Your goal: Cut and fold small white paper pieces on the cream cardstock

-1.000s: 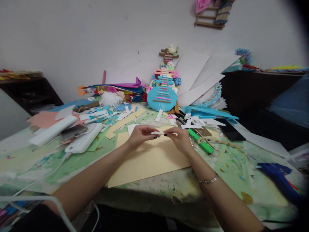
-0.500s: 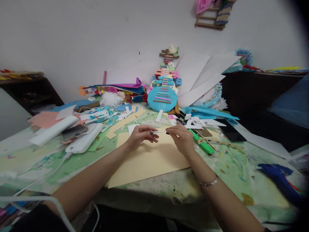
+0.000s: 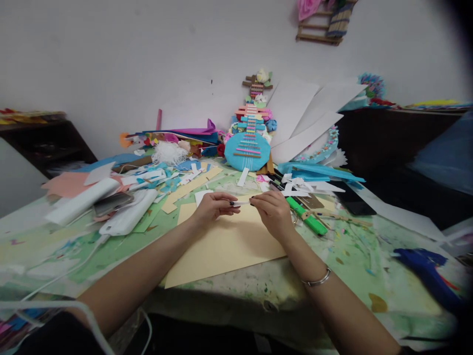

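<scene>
"Whereabouts of the white strip [image 3: 243, 202], taking it as clock centre and the wall [image 3: 148, 59] as twelve?"

"Being held almost level between both hands, above the far part of a cream sheet [image 3: 221, 256]. Looking like paper, though too small for telling surely."

"And the fingers?"

"Pinching narrowly at the nine o'clock end with the left hand [image 3: 212, 208], and at the three o'clock end with the right hand [image 3: 274, 209]. Hiding the exact placement of some fingertips behind others."

"Why like that?"

"Presumably gripping by the ends for steadying so slight a piece while leaving its middle in sight. Probably using the sheet as a smooth, plain backing over the stained tabletop [image 3: 362, 266]."

"And at twelve o'clock?"

"Showing a blue craft lute [image 3: 247, 157], standing upright, probably leaning on something behind for support."

"Edges, and room for moving?"

"Having most room toward six o'clock, across the sheet's plain surface, before reaching its near edge and then the tabletop's front edge. Meeting clutter soonest from two to three o'clock: white offcuts [image 3: 295, 193] at two, a green tool [image 3: 312, 220] near the right hand at three. Seeing a dark-blue tool [image 3: 424, 273] well apart at four, and a white block [image 3: 129, 213] with a cable well apart at nine."
</scene>
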A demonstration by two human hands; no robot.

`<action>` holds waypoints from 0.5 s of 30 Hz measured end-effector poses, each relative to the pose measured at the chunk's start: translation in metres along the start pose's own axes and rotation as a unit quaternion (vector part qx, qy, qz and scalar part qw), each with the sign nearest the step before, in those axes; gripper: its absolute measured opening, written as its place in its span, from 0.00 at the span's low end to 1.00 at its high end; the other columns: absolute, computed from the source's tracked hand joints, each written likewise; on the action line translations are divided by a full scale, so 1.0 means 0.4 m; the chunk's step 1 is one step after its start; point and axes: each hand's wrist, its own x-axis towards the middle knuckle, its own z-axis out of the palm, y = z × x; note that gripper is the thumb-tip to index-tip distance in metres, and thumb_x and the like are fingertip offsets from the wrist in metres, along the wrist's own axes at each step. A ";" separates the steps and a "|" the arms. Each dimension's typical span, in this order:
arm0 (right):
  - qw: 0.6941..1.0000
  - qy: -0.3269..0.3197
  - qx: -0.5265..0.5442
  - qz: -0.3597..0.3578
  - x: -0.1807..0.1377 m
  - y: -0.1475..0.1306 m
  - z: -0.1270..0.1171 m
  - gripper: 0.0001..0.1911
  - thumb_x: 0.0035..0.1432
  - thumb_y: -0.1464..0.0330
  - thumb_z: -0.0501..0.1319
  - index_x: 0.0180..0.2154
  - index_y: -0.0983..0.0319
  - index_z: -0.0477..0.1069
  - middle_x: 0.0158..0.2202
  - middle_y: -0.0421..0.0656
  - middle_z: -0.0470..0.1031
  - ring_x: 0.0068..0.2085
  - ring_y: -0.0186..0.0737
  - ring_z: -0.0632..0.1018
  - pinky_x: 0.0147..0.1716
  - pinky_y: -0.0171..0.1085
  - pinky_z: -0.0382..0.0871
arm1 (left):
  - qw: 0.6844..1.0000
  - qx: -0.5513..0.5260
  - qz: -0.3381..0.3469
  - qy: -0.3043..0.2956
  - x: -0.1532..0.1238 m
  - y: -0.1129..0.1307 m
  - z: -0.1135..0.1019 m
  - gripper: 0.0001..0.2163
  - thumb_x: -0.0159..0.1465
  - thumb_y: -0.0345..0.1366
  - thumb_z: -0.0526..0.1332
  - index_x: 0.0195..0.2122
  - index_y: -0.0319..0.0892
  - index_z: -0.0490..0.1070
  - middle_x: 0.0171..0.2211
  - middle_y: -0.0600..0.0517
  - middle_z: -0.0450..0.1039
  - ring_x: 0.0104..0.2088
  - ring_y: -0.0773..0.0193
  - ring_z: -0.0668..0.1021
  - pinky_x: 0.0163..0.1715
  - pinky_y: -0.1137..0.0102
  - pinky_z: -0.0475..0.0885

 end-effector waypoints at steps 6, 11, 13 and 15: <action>1.000 -0.006 -0.012 0.005 -0.001 0.003 0.002 0.10 0.60 0.72 0.57 0.33 0.58 0.77 0.34 0.43 0.80 0.37 0.40 0.75 0.39 0.41 0.64 | 1.000 -0.013 -0.021 0.002 0.001 -0.001 -0.002 0.09 0.48 0.26 0.64 0.32 0.33 0.76 0.28 0.42 0.79 0.29 0.58 0.81 0.28 0.72 0.73; 1.000 -0.011 0.001 0.021 0.002 0.001 0.000 0.11 0.60 0.71 0.56 0.33 0.58 0.77 0.34 0.44 0.80 0.36 0.40 0.75 0.39 0.42 0.66 | 1.000 -0.021 -0.012 -0.010 0.001 -0.002 -0.010 0.10 0.49 0.26 0.62 0.33 0.33 0.77 0.27 0.42 0.79 0.31 0.57 0.81 0.30 0.71 0.73; 0.999 -0.012 0.016 0.032 0.003 0.000 -0.001 0.10 0.60 0.71 0.56 0.33 0.58 0.77 0.33 0.44 0.79 0.36 0.40 0.76 0.40 0.42 0.66 | 0.999 -0.031 0.004 -0.022 -0.001 0.001 -0.010 0.11 0.47 0.25 0.62 0.33 0.33 0.77 0.28 0.43 0.79 0.33 0.56 0.81 0.33 0.69 0.73; 0.998 -0.007 0.035 0.042 0.003 0.000 -0.002 0.10 0.60 0.71 0.57 0.33 0.59 0.77 0.33 0.44 0.79 0.36 0.40 0.76 0.40 0.42 0.67 | 0.998 -0.032 0.031 -0.035 -0.004 0.003 -0.007 0.13 0.45 0.25 0.64 0.34 0.34 0.77 0.28 0.44 0.79 0.34 0.57 0.81 0.36 0.68 0.73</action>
